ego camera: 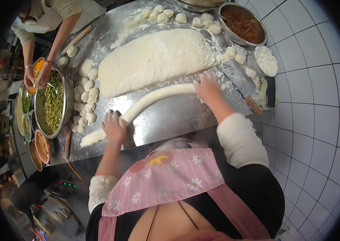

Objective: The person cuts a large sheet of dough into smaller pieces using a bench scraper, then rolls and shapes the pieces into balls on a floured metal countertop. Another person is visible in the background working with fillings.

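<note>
A long rope of dough (158, 95) curves across the steel worktop (170, 116) in front of me. My left hand (114, 126) lies over its left part, with a flattened dough end sticking out beyond the fingers. Near the other end, my right hand (208, 86) rests over the rope, fingers spread a little and dusted with flour. Behind the rope lies a large, thick slab of dough (158, 60). Small dough pieces (90, 107) are clustered left of the slab, and more dough balls (162, 18) lie along the far side.
A cleaver (239, 81) with a wooden handle lies at the right, near a container of flour (266, 61) and a bowl of reddish-brown filling (243, 25). At the left are a bowl of chopped green filling (54, 105), a rolling pin (76, 40) and a co-worker's hands (39, 79).
</note>
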Demonstrator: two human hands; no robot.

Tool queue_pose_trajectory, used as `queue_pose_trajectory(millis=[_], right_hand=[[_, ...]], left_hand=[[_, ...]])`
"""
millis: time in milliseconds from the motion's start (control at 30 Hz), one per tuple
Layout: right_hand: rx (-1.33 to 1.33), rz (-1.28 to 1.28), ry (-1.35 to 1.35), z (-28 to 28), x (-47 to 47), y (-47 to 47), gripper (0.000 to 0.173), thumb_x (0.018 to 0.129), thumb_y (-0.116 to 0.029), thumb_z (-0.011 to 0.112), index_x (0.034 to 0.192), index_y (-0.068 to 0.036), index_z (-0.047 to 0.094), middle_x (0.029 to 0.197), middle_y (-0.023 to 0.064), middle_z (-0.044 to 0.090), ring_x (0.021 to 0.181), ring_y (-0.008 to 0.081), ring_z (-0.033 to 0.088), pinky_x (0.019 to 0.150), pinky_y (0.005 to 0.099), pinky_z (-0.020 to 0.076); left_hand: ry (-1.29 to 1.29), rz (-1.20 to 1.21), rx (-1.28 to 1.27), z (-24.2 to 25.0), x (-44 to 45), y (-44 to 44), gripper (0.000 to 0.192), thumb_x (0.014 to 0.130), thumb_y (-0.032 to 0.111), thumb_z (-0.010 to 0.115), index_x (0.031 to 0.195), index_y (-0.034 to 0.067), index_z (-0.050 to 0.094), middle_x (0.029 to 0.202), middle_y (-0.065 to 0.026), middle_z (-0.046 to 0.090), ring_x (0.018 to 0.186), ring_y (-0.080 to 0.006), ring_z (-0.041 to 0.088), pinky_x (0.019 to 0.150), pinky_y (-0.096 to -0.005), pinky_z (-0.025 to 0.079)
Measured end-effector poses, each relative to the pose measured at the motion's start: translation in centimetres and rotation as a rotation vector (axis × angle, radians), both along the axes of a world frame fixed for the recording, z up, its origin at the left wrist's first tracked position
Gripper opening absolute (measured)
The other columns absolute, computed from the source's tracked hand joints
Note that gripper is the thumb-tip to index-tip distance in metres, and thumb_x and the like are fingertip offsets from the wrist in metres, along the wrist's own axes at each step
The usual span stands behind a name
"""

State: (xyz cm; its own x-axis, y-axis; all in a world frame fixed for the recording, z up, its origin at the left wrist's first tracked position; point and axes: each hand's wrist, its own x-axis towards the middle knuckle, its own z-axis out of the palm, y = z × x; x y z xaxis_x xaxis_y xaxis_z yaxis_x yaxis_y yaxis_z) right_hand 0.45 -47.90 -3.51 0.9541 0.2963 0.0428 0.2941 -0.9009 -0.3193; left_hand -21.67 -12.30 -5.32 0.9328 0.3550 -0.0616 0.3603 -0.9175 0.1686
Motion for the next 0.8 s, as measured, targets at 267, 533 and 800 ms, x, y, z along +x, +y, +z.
queue_pose_trajectory(millis=[267,533,800], right_hand=[[-0.118,0.332,-0.078,-0.8,-8.1,-9.0,0.071,0.079,-0.038,0.072,0.138,-0.007,0.048,0.147,0.0176,0.041,0.140,0.0368,0.034,0.114,0.0547,0.0259],[-0.155,0.028,-0.044,-0.1,2.3,-1.9,0.032,0.091,-0.034,0.058,0.110,-0.008,0.061,0.118,0.0125,0.059,0.115,0.0331,0.051,0.102,0.0494,0.0378],[-0.017,0.333,0.001,-0.1,-10.1,-2.8,0.063,0.086,-0.029,0.066,0.141,-0.004,0.046,0.150,0.0194,0.039,0.142,0.0357,0.031,0.116,0.0576,0.0192]], left_hand=[[0.090,0.000,-0.003,2.3,-3.5,-5.6,0.073,0.091,0.040,0.054,0.149,0.001,0.033,0.152,-0.0260,0.032,0.145,-0.0432,0.020,0.114,-0.0643,0.008],[0.049,-0.399,-0.204,3.8,8.4,-14.3,0.067,0.095,0.039,0.053,0.146,-0.001,0.036,0.153,-0.0223,0.034,0.143,-0.0386,0.028,0.118,-0.0518,0.019],[0.091,-0.572,-0.115,3.3,2.1,-13.5,0.070,0.090,0.034,0.058,0.147,0.002,0.035,0.152,-0.0153,0.036,0.141,-0.0340,0.032,0.114,-0.0555,0.025]])
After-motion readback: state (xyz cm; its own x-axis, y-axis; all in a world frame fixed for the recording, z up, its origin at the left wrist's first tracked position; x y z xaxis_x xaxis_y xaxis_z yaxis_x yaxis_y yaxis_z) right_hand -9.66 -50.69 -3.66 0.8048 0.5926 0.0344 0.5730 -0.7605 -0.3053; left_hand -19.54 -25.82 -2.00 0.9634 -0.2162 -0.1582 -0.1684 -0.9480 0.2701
